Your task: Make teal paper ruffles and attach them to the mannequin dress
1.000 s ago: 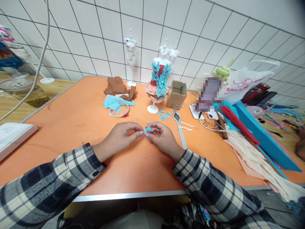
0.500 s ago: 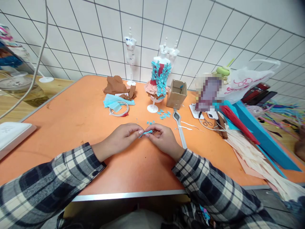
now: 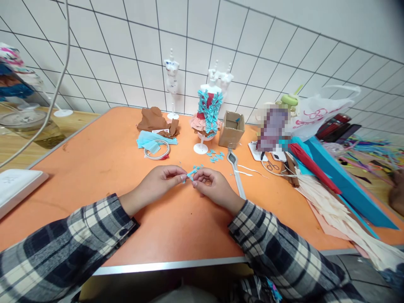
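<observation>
Between my hands is a small light-blue paper piece (image 3: 191, 174), pinched in the middle like a bow. My left hand (image 3: 162, 181) grips its left side between thumb and fingertips. From the right, my right hand (image 3: 213, 184) pinches its other side with thumb and forefinger. Just beyond my fingers lie tiny blue scraps (image 3: 198, 167), and behind them several blue paper bows (image 3: 215, 156). A small white dress form (image 3: 212, 88) stands farther back, wearing a red top covered with blue bows and a pink ruffled skirt.
A cardboard box (image 3: 232, 130) stands right of the dress form. Brown paper (image 3: 153, 120), blue paper (image 3: 148, 141) and a white ring-shaped roll (image 3: 157, 150) lie left. Scissors (image 3: 272, 166), a grey strap-like strip (image 3: 236, 176) and cream crepe paper (image 3: 328, 202) are to the right.
The blue piece has turned from lying flat between my fingertips to a more upright slant, showing its pinched shape. My right fingers have shifted slightly down along it. The view has tilted a little.
</observation>
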### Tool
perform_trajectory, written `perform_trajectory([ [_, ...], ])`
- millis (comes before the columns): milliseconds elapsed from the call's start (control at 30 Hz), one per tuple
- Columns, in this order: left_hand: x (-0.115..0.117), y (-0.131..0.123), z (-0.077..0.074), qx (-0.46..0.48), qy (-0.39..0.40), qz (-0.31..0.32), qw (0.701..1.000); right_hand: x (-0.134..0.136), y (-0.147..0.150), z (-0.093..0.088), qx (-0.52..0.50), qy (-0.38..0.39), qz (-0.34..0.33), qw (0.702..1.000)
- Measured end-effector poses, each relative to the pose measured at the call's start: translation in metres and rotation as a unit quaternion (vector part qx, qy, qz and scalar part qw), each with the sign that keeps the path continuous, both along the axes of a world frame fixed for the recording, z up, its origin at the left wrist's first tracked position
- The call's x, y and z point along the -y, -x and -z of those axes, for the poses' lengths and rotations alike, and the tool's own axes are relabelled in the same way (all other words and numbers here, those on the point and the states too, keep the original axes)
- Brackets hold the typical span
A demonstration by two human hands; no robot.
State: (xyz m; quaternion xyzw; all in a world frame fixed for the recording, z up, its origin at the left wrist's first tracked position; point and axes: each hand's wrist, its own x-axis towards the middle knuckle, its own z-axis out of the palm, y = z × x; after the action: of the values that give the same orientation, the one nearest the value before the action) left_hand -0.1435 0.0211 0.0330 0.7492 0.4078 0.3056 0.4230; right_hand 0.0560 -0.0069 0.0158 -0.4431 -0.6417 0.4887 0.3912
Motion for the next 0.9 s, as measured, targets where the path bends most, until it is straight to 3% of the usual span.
perform_trajectory([
  [100,0.0,0.0,0.001,-0.003,-0.015,-0.013,1.0,-0.002,-0.005,-0.002,0.042,-0.007,-0.008,0.999],
  [167,0.001,0.001,0.0,-0.01,-0.051,-0.033,0.998,-0.008,-0.014,-0.005,0.107,-0.062,0.032,0.992],
  [267,0.0,0.004,-0.003,-0.037,-0.17,-0.039,0.984,-0.021,-0.033,-0.007,0.258,-0.191,0.09,0.943],
  [333,-0.001,0.007,-0.005,-0.059,-0.271,-0.017,0.961,-0.03,-0.046,-0.007,0.353,-0.24,0.076,0.901],
  [433,-0.002,0.013,-0.008,-0.102,-0.386,0.012,0.917,-0.036,-0.057,-0.005,0.438,-0.226,0.038,0.869],
  [567,-0.002,0.019,-0.008,-0.148,-0.454,0.027,0.878,-0.032,-0.053,-0.003,0.454,-0.214,0.039,0.864],
  [733,-0.006,0.021,-0.002,-0.167,-0.437,0.035,0.883,-0.023,-0.045,-0.008,0.463,-0.177,0.058,0.866],
  [900,-0.009,0.021,0.0,-0.181,-0.437,0.05,0.88,-0.018,-0.043,-0.016,0.48,-0.138,0.122,0.858],
])
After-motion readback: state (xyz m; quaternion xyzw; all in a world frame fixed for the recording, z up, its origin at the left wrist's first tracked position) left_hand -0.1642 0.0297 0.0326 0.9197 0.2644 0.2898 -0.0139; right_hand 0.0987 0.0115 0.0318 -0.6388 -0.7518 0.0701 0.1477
